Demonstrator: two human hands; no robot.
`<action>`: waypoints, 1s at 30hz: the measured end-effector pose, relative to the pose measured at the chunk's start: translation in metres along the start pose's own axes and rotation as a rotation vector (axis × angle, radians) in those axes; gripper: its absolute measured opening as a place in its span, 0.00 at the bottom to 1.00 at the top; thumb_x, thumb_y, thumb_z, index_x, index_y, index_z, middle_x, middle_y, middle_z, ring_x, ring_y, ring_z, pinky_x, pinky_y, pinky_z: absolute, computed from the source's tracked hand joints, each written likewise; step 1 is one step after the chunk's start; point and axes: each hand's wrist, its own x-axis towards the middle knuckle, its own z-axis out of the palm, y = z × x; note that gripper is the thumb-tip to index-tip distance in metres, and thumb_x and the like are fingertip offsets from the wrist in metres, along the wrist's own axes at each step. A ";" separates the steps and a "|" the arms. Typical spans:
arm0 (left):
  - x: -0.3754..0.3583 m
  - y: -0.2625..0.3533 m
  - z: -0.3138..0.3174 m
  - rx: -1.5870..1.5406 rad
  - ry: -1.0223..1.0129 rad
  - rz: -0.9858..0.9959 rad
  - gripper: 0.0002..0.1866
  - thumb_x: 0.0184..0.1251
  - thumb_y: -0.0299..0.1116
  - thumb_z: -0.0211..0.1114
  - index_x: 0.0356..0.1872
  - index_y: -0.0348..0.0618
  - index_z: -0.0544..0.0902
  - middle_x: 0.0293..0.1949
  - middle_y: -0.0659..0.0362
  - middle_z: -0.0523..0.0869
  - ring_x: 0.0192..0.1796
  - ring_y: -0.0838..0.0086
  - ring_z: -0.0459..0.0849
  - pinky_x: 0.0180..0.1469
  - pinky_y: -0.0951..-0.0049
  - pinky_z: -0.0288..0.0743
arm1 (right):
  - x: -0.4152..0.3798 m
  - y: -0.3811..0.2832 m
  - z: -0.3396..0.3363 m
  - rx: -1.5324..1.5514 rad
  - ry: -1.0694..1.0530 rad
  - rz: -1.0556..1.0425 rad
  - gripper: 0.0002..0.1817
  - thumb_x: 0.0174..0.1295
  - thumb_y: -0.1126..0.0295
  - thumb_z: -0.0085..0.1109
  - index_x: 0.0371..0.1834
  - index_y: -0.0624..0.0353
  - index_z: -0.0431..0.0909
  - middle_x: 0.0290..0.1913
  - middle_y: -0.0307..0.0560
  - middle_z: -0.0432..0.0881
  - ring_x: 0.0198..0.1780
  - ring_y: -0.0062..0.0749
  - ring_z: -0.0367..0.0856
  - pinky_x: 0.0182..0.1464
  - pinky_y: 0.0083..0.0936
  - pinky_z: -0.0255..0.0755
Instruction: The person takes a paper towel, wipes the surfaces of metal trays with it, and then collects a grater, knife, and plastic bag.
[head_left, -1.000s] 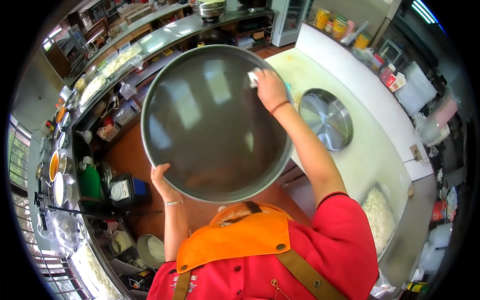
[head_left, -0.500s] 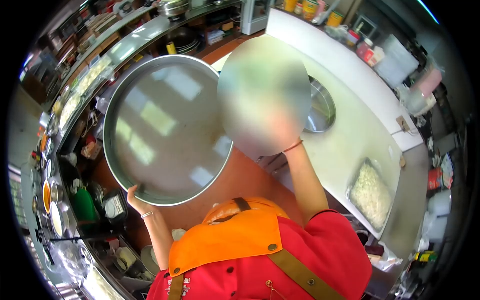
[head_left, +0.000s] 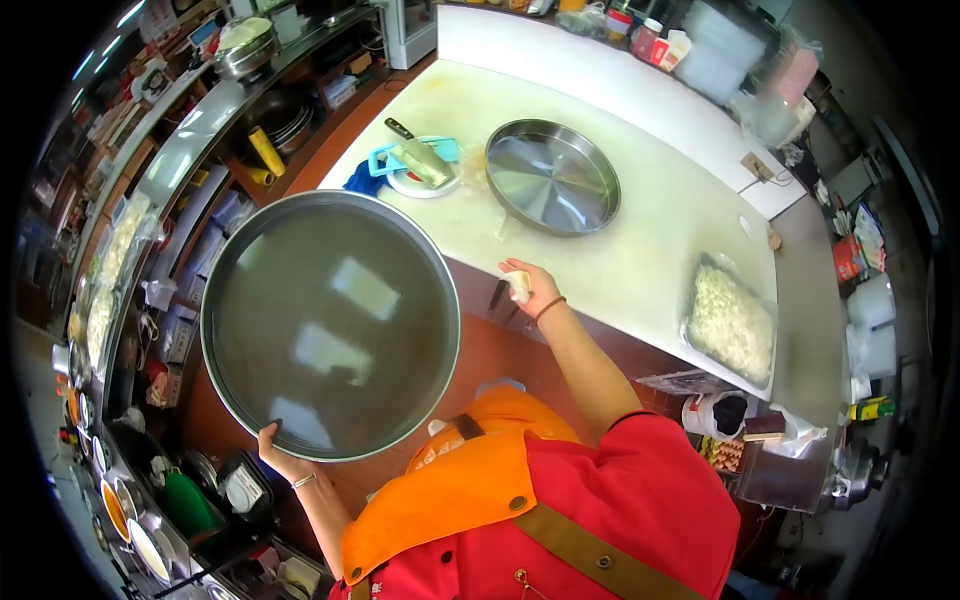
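A large round metal pan (head_left: 330,330) with a pale rim is tilted on the left, its shiny inside facing me. My left hand (head_left: 284,458) grips its lower rim, thumb over the edge. In front of the white worktop, my right hand (head_left: 540,290) is curled around a small crumpled white wad (head_left: 519,287), which looks like cloth or paper. A second, smaller round pan (head_left: 553,178) lies on the worktop beyond that hand.
On the worktop (head_left: 640,260), a cleaver (head_left: 420,155) rests across a white plate with a light-blue item, beside a dark-blue cloth (head_left: 364,180). A tray of chopped white food (head_left: 732,325) sits at the right edge. Shelves and bowls line the left counter.
The large pan has moved lower in view. My right hand, previously behind a blurred disc, has come down and back, showing the white wad. My view has shifted, revealing the cleaver and plate.
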 end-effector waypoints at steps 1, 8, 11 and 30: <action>0.006 -0.004 0.002 0.011 -0.001 -0.010 0.19 0.53 0.34 0.59 0.45 0.32 0.80 0.42 0.51 0.83 0.45 0.59 0.82 0.51 0.64 0.77 | 0.020 -0.001 -0.031 -0.036 0.005 -0.044 0.14 0.70 0.63 0.60 0.50 0.62 0.76 0.43 0.54 0.86 0.36 0.35 0.83 0.30 0.28 0.77; 0.038 -0.031 0.078 0.097 -0.047 0.023 0.12 0.51 0.30 0.61 0.38 0.38 0.79 0.37 0.57 0.81 0.41 0.65 0.81 0.46 0.67 0.78 | 0.113 -0.060 -0.120 0.167 0.463 -0.054 0.09 0.69 0.66 0.56 0.46 0.58 0.73 0.33 0.48 0.81 0.28 0.34 0.80 0.21 0.27 0.73; 0.051 -0.053 0.126 0.135 -0.008 0.017 0.07 0.52 0.28 0.61 0.33 0.40 0.77 0.34 0.58 0.80 0.37 0.67 0.81 0.42 0.69 0.78 | 0.148 -0.079 -0.140 0.192 0.478 -0.029 0.08 0.68 0.67 0.55 0.44 0.58 0.73 0.31 0.48 0.80 0.27 0.35 0.81 0.22 0.28 0.75; 0.048 -0.350 0.463 0.236 -0.403 -0.485 0.15 0.53 0.21 0.59 0.44 0.39 0.79 0.34 0.56 0.80 0.37 0.67 0.81 0.39 0.67 0.81 | 0.067 -0.272 -0.140 -0.134 0.556 -0.051 0.10 0.61 0.66 0.59 0.25 0.52 0.69 0.18 0.38 0.72 0.11 0.26 0.66 0.11 0.22 0.58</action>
